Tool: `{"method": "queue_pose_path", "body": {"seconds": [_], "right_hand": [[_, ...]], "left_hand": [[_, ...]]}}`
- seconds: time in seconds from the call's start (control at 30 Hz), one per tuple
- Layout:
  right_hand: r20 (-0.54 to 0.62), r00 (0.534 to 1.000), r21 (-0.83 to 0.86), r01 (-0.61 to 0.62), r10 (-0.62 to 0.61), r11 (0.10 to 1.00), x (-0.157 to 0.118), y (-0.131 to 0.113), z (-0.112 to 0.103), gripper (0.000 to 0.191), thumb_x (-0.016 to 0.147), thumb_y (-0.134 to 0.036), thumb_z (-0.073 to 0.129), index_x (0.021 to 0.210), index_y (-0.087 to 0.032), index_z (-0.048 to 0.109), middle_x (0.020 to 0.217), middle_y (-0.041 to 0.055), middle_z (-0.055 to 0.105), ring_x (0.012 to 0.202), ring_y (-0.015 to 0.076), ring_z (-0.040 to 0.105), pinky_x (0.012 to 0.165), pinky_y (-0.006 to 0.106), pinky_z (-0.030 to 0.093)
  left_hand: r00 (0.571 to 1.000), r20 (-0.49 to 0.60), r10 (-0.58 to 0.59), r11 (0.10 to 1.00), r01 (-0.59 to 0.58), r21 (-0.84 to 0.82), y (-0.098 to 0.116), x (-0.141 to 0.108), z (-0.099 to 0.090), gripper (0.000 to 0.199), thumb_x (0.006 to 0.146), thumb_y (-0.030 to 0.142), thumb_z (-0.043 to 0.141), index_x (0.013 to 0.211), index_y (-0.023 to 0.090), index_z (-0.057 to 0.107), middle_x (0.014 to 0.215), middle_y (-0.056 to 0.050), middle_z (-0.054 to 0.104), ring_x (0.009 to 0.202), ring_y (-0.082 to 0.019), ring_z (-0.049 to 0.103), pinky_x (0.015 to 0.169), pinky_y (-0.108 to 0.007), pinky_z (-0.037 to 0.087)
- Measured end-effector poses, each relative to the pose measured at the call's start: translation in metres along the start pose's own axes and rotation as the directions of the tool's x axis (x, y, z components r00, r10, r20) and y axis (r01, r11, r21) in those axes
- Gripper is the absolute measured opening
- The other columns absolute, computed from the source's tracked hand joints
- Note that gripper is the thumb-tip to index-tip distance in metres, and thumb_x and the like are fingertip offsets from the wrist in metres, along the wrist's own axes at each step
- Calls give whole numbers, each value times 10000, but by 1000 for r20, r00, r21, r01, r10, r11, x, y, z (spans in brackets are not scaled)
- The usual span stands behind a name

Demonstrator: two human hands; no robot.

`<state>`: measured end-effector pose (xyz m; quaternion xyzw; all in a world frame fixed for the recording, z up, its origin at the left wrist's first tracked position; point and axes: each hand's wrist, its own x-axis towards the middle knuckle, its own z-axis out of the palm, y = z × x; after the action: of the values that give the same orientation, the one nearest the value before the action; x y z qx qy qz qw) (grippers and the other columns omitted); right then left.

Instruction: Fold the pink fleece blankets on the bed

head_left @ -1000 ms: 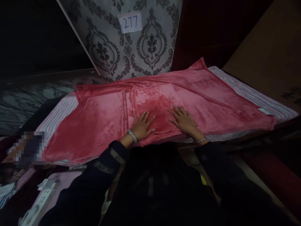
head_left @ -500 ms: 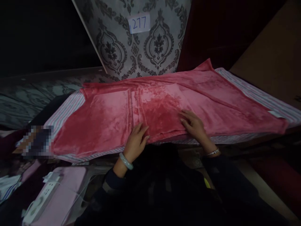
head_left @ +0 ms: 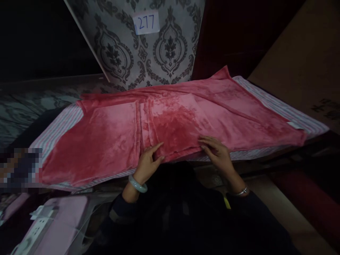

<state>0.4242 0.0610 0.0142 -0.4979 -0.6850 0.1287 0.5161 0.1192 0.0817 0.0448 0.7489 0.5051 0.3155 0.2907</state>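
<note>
1. Both hands have drawn back toward 6 o'clock: one second ago they lay flat on the pink-red blanket; now they are at its near edge.
2. Reference: clock face centred on the blanket's folded panel, 12 o'clock pointing away from the person.
3. Left hand: between 7 and 8 o'clock, at the panel's near corner. Fingers bent, thumb spread from the index finger. Whether cloth is pinched cannot be told. A pale bangle encircles the wrist.
4. Right hand: 4 o'clock, fingertips at the panel's near edge. Fingers curved, thumb below them; grip on the cloth cannot be confirmed. A thin bracelet encircles the wrist.
5. Blanket position: spread over a striped sheet, which shows at 3 and 9 o'clock. One blanket corner stands raised between 1 and 2 o'clock.
6. Surroundings: a card marked "277" on the patterned panel at 11 o'clock; a white power strip at 8 o'clock.
</note>
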Motion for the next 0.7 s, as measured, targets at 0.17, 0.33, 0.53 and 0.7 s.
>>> {"method": "queue_pose_path", "body": {"seconds": [0.17,0.33,0.53,0.7], "right_hand": [[77,996,-39,38,-35,999,4,6,2,277,956,-411,647,1174,-285,761,1263,84,713,1223,279,631,1051,505,509],[162,981,-70,119,-106,990,12,11,-3,375,956,-427,653,1298,-284,706,1297,103,692,1228,287,620,1039,517,514],[232,967,-135,140,-106,981,24,17,-8,412,957,-395,639,1345,-263,670,1291,111,696,1203,296,631,1029,526,513],[263,962,-178,123,-73,976,29,27,-16,404,926,-348,652,1319,-261,684,1299,105,692,1206,296,627,1027,521,513]], "left_hand": [[999,-42,18,991,-23,-133,10,8,-7,373,844,235,654,1209,208,724,1216,-95,729,1167,-260,661,1084,-469,487],[990,-46,132,983,-137,-124,29,28,-27,412,867,262,627,1273,201,665,1332,-90,683,1269,-255,610,1139,-445,446],[969,-32,245,967,-242,77,44,47,-42,479,860,151,541,1333,202,600,1351,-83,649,1259,-231,598,1117,-418,470],[952,-36,303,925,-285,252,50,52,-44,458,855,90,518,1294,185,609,1193,-76,674,1114,-225,624,1028,-403,516]]}}
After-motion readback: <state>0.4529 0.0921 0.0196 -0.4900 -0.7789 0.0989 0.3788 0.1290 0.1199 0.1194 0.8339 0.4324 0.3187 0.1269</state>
